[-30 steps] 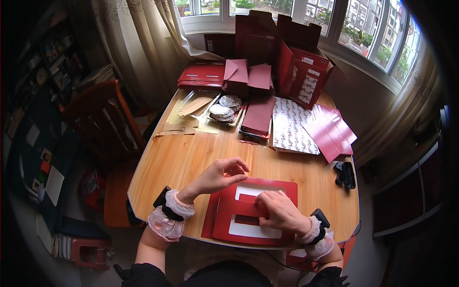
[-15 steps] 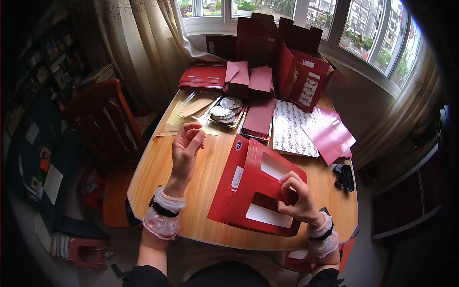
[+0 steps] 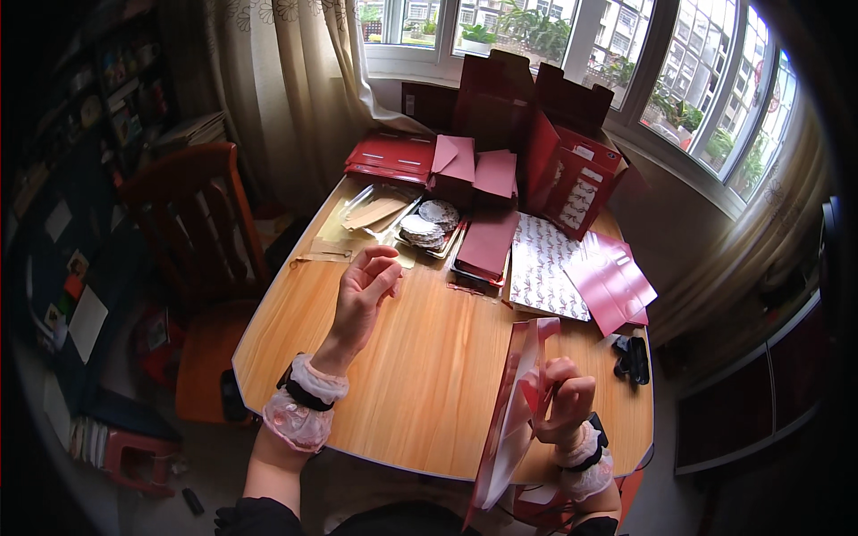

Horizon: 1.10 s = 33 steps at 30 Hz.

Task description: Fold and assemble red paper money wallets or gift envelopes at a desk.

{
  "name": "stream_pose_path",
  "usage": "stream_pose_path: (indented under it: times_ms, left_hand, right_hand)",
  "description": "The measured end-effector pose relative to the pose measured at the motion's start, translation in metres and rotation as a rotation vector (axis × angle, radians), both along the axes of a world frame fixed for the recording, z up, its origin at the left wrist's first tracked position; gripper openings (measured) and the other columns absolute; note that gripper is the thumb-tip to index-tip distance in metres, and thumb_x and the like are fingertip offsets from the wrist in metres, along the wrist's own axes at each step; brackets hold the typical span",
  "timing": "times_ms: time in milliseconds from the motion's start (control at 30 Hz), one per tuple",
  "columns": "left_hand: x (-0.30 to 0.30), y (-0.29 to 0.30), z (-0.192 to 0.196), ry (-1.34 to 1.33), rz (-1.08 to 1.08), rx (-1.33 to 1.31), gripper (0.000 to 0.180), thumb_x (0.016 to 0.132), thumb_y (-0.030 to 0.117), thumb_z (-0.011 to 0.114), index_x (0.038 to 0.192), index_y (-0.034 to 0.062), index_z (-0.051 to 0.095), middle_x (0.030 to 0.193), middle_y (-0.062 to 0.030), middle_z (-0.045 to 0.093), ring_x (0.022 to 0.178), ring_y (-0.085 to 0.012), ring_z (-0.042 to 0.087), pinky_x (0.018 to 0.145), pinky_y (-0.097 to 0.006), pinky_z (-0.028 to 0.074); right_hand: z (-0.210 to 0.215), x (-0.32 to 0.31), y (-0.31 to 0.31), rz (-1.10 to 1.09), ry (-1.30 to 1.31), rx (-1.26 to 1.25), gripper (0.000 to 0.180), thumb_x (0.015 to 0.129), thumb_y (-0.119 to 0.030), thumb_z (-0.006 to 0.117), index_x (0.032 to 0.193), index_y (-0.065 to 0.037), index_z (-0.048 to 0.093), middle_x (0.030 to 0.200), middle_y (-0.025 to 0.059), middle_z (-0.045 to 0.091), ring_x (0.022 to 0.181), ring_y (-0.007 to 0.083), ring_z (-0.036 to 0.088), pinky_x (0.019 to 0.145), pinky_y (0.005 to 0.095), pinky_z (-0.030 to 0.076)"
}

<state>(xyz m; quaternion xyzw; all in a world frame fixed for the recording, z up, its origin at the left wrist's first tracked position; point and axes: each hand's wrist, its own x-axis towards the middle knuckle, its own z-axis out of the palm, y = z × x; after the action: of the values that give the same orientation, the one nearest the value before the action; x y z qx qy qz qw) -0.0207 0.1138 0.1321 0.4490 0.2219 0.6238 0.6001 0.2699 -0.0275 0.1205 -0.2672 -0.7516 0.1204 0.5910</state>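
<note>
Since the previous frame, the red folder [image 3: 511,411] has swung up from its slant to stand nearly edge-on, over the table's [image 3: 402,375] front edge toward the right corner. I have its right side clamped in the right hand [image 3: 565,397], while the left hand [image 3: 362,295] hangs over the left half, fingers loosely curled and apart from everything. Bare pale wood runs across the middle of the table, with a wooden chair [image 3: 183,210] by its left edge, a curtain [image 3: 286,80] beyond the far left corner and windows [image 3: 608,62] behind. A dark cabinet [image 3: 769,402] stands to the right. Along the far half I see a shallow tray [image 3: 444,253] stacked with round patterned discs [image 3: 424,228]; just beside it, another tray [image 3: 483,284] bears dark pink cards [image 3: 487,243]. Tan paper strips [image 3: 375,212] lie nearer the left edge. At the far right corner, a tall red box [image 3: 543,165] stands with its flaps raised; I can't tell what is inside.
</note>
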Motion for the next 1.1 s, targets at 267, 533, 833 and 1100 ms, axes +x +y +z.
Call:
stream_pose_path:
  times_ms: [267, 533, 833, 1100]
  left_hand:
    - [0.002, -0.001, -0.002, 0.019, -0.056, 0.002, 0.023, 0.095, 0.005, 0.066, 0.117, 0.0066, 0.059, 0.09, 0.0009, 0.064, 0.076, -0.0057, 0.054, 0.071, -0.021, 0.045]
    - [0.001, 0.0, -0.004, 0.126, -0.172, -0.029, 0.025, 0.094, 0.005, 0.066, 0.117, 0.0059, 0.057, 0.09, 0.0, 0.064, 0.077, -0.0067, 0.057, 0.071, -0.021, 0.048]
    - [0.003, -0.002, -0.016, 0.748, -0.634, -0.41, 0.069, 0.102, 0.067, 0.033, 0.132, 0.0074, 0.049, 0.11, -0.0121, 0.064, 0.099, -0.0187, 0.067, 0.087, -0.03, 0.052]
    - [0.012, -0.001, -0.032, 0.813, -0.514, -0.035, 0.037, 0.099, 0.027, 0.065, 0.126, 0.0039, 0.055, 0.113, -0.012, 0.068, 0.1, -0.016, 0.065, 0.088, -0.031, 0.053]
  right_hand:
    - [0.009, -0.006, 0.0, -0.005, 0.029, 0.021, 0.048, 0.081, 0.009, 0.07, 0.096, -0.01, 0.029, 0.083, 0.0104, 0.045, 0.067, 0.0195, 0.041, 0.063, 0.0364, 0.037]
    - [0.005, 0.0, -0.003, 0.001, -0.15, -0.196, 0.042, 0.066, 0.008, 0.074, 0.096, -0.006, 0.048, 0.098, 0.0126, 0.057, 0.081, 0.0248, 0.055, 0.071, 0.035, 0.047]
    - [-0.005, -0.015, 0.004, 0.001, -0.656, -0.303, 0.032, 0.067, -0.007, 0.071, 0.095, -0.006, 0.054, 0.101, 0.011, 0.056, 0.099, 0.0312, 0.055, 0.092, 0.0419, 0.042]
    - [0.0, -0.015, -0.001, -0.031, -0.81, -0.358, 0.026, 0.07, -0.01, 0.071, 0.093, -0.007, 0.057, 0.105, 0.0096, 0.057, 0.101, 0.0285, 0.056, 0.093, 0.042, 0.042]
